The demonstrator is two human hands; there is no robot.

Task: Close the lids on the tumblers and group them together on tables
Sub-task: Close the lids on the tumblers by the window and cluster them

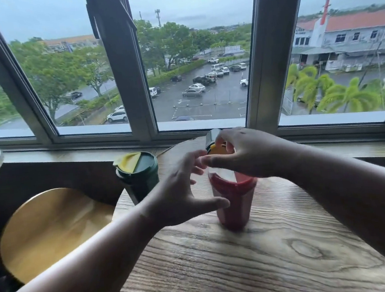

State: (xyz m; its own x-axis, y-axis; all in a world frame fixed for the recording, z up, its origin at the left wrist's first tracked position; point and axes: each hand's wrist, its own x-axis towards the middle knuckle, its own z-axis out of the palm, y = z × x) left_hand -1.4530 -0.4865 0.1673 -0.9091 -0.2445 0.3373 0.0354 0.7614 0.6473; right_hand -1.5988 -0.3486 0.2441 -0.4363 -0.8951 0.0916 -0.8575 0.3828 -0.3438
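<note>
A red tumbler (235, 202) stands on the wooden table (255, 261). The left hand (181, 193) is spread wide beside it. The right hand (239, 154) pinches a lid behind it. A green tumbler (139, 175) stands left of it.

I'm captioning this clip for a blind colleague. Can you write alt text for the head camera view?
A person's right hand reaches over a red tumbler on a wooden table, fingers at a yellow-lidded tumbler behind it, while the open left hand hovers beside. A green tumbler stands left, below a window.
</note>
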